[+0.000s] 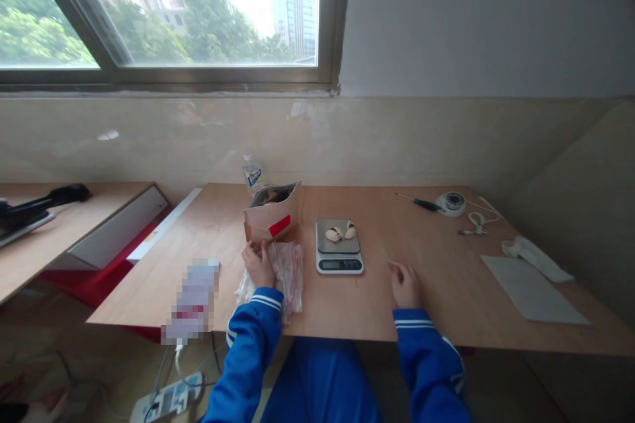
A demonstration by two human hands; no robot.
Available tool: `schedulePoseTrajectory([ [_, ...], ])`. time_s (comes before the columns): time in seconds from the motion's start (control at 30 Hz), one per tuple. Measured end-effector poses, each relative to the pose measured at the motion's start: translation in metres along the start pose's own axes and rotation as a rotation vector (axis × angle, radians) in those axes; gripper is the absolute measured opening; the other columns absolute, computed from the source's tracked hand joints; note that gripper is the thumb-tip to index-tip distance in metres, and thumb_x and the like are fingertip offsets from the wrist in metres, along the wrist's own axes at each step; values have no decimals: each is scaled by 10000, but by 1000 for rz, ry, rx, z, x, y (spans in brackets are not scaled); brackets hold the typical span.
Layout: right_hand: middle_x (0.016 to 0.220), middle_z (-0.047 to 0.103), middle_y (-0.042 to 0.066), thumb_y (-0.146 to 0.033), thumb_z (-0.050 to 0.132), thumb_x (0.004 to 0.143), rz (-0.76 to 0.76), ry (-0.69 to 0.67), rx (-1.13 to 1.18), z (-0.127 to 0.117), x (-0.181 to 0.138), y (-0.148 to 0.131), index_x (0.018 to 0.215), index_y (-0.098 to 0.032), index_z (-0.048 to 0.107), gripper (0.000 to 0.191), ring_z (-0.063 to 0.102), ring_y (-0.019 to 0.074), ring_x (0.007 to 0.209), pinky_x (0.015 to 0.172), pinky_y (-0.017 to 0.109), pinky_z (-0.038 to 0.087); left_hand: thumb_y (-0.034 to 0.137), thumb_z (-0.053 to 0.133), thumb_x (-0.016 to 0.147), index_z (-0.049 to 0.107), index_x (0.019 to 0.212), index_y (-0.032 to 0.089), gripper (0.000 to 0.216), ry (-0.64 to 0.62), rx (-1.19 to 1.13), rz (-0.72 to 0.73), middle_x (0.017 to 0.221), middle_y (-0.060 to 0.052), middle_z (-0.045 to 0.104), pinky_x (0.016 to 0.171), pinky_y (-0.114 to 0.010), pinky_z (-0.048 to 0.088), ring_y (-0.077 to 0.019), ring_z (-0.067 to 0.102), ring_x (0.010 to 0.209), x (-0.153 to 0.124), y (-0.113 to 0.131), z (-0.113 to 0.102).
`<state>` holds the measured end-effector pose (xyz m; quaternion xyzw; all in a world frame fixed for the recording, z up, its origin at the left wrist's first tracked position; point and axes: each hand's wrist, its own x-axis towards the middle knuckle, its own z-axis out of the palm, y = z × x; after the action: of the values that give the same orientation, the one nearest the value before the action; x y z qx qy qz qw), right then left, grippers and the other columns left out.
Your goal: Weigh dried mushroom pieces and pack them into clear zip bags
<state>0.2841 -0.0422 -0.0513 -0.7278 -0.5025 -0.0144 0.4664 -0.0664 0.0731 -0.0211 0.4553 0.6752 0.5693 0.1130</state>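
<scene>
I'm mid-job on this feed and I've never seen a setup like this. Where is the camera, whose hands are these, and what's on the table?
There's no robot: one person works bare-handed. The single picture comes from a camera worn on their head, looking forward and down.

On the table, a small scale carries pale, shell-like pieces. Left of it stands an open paper bag, with a bottle behind. To the right lie a screwdriver, a round white device and a pale sheet.

The left hand is by the bag's base, over clear plastic bags; its grip is unclear. The right hand shows nothing held.
</scene>
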Motion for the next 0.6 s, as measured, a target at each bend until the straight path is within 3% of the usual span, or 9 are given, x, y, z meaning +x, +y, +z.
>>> schedulePoseTrajectory([
  [0.17,903,647,113,-276,392,806,-46,-15,-30,1,0,-3,824,-179,679,304,593,241,875,806,388,480,447,502,839,501,1072,182,353,10,-25,-27,1013,-65,492,869,-382,443,-190,523,944,1,-2,1],
  [0.43,927,628,112,-255,384,821,-51,-47,-69,2,-3,-2,828,-179,674,300,579,238,895,818,381,470,447,347,902,532,970,167,343,20,-27,-27,950,-74,522,909,-404,400,-214,502,965,1,4,-4],
  [0.6,1014,616,135,-254,336,861,-97,-108,-128,13,1,-11,997,-158,648,354,548,258,986,876,427,443,467,329,901,536,925,177,357,26,-40,-43,924,-57,530,888,-375,403,-200,507,935,0,7,-5],
])
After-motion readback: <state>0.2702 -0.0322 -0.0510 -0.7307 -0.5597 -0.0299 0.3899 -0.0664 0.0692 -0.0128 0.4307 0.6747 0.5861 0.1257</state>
